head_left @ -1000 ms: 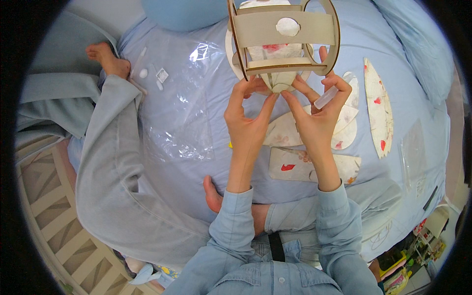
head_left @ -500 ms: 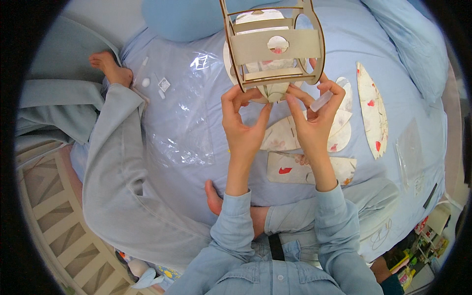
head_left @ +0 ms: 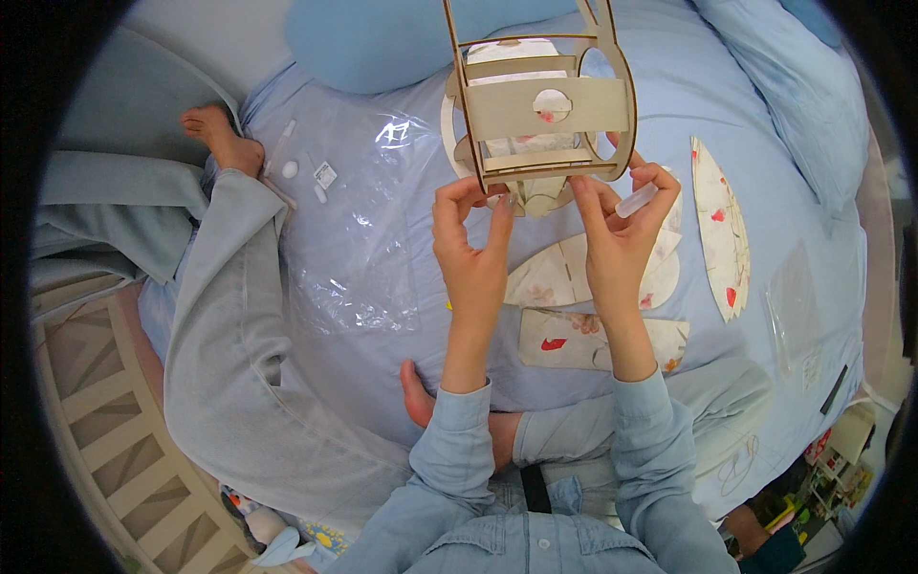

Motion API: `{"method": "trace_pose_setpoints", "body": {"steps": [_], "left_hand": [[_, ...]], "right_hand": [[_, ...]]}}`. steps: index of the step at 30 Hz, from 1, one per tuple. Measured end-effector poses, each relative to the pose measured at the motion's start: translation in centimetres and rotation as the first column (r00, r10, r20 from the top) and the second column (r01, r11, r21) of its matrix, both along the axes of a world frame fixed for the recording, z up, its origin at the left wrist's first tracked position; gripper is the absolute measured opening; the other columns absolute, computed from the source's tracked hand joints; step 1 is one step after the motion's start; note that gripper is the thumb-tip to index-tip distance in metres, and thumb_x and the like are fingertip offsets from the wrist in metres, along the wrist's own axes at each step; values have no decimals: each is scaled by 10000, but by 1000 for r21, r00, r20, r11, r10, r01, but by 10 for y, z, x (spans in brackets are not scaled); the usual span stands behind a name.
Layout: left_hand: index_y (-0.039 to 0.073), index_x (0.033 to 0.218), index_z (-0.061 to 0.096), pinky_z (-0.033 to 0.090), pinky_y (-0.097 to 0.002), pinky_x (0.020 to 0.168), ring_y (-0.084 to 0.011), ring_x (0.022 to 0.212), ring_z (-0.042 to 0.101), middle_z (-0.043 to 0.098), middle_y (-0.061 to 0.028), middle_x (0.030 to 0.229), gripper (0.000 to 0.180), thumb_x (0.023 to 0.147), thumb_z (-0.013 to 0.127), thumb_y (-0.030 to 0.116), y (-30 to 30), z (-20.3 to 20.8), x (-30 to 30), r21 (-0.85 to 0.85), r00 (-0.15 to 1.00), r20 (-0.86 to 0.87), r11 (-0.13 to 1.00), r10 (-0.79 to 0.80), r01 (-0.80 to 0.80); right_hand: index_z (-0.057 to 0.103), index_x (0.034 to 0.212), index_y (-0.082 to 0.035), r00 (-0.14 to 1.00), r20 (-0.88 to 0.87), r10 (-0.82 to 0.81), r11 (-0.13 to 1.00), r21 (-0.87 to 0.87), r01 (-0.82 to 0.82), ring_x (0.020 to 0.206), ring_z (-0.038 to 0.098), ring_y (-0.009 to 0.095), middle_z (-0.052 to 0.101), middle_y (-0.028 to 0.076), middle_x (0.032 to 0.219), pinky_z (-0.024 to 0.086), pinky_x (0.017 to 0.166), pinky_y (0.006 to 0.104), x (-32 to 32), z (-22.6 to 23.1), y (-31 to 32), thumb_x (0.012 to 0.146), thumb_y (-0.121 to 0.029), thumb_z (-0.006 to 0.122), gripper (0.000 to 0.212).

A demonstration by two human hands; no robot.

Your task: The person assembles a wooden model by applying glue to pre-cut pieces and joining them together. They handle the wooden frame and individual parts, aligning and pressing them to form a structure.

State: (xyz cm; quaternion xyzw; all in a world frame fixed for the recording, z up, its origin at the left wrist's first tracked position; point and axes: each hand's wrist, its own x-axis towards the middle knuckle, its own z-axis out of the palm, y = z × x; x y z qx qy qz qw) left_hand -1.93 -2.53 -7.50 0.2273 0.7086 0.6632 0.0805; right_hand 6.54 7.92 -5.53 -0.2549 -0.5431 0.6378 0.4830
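A light wooden frame [head_left: 507,107] with curved side panels and cross slats is held up before me, tilted. My left hand [head_left: 470,239] pinches its lower left edge between thumb and fingers. My right hand [head_left: 617,239] grips the lower right edge, its thumb against the rim and some fingers hidden behind. Between the fingers of that hand also sits a small translucent tube [head_left: 637,199]. Below the rim, between the hands, shows a pale ribbed piece [head_left: 535,196]; how it joins the frame I cannot tell.
On the blue bedsheet lie flower-patterned pieces: a curved one [head_left: 550,277], a flat one [head_left: 602,340] and a long pointed one [head_left: 722,230]. A clear plastic bag [head_left: 359,249] lies left, beside a small white tag [head_left: 325,175]. A blue cushion [head_left: 382,43] stands behind.
The frame has come slightly down and to the right. My thumbs have moved from the ribbed piece up to the frame's lower edge. The tube stays in my right hand.
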Motion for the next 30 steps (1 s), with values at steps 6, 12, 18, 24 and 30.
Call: {"method": "trace_pose_setpoints", "body": {"steps": [6, 12, 18, 24, 30], "left_hand": [[50, 1012, 625, 419, -312, 850, -137, 913, 567, 638, -8, 970, 168, 927, 733, 147, 5, 14, 4, -61, 997, 49, 996, 61, -58], [58, 1003, 629, 387, -301, 810, -119, 880, 546, 631, 16, 931, 153, 935, 723, 158, 7, 6, 3, -24, 998, 39, 998, 59, -58], [45, 985, 627, 410, -288, 822, -119, 866, 537, 634, 10, 913, 148, 933, 727, 140, 12, 10, 3, 71, 995, 90, 996, 43, -49], [38, 975, 623, 423, -285, 835, -114, 858, 536, 633, 5, 891, 151, 941, 725, 143, 9, 13, 2, 47, 994, 105, 998, 38, -43], [38, 962, 626, 412, -285, 825, -110, 847, 549, 640, 3, 883, 157, 944, 724, 159, 9, 20, 4, 1, 995, 92, 999, 42, -42]], "right_hand": [[294, 1157, -112, 998, 2, -60, 998, -33, 61, 976, 684, 179, 438, 227, 1454, 520, 883, 289, 0, -1, 2, 913, 86, 664, 485], [304, 1176, -111, 997, -12, -74, 994, -81, 73, 952, 688, 157, 451, 207, 1423, 513, 910, 314, -3, 7, -4, 900, 99, 669, 503], [313, 1204, -120, 998, -3, -66, 995, -69, 66, 940, 692, 150, 450, 194, 1416, 511, 907, 316, -2, 8, -1, 889, 87, 689, 532], [312, 1206, -99, 996, 44, -77, 997, -19, 78, 939, 695, 159, 454, 200, 1410, 520, 893, 306, -6, 10, -1, 866, 87, 702, 550], [312, 1199, -92, 993, 65, -94, 995, -7, 95, 938, 701, 160, 458, 208, 1407, 527, 894, 310, -6, 12, -1, 852, 93, 711, 560]]}}
